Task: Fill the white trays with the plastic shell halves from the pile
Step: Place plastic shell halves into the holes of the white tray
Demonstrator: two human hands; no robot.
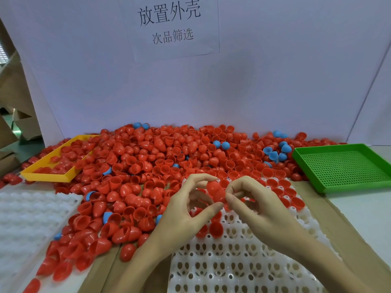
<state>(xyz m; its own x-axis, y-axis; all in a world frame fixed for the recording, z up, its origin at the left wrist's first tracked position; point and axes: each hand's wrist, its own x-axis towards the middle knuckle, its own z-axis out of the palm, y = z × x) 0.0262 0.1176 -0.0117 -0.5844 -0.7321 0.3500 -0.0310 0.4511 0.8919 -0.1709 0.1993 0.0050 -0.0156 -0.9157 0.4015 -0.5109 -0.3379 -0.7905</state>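
Both hands meet over the far end of the white tray [232,256], which lies in the near middle of the table [364,208] on a sheet of brown cardboard [351,235]. The left hand [186,210] curls its fingers and thumb round the left side of a stack of red shells [215,192], and the right hand [254,204] pinches the right side of the same stack between thumb and fingertips, so both are narrow and holding it just above the tray. A few red halves already sit in the tray's far rows and right side, partly hidden behind the hands; the near rows show open holes. The pile of shell halves [160,166] spreads across the middle of the table from left to right, mostly red with scattered blue shells [275,153], and spills right up against the tray's left and far edges. At the far left a yellow tray [48,176] lies half buried in the pile with red shells inside. At the right a green tray [342,168] with a perforated floor stands just beside the pile. At the near left a second white tray [27,218] lies upside down, bumps up, touched by stray shells. A white board [190,85] carrying a paper sign [171,26] stands behind everything, and cardboard boxes [12,123] stand far left.
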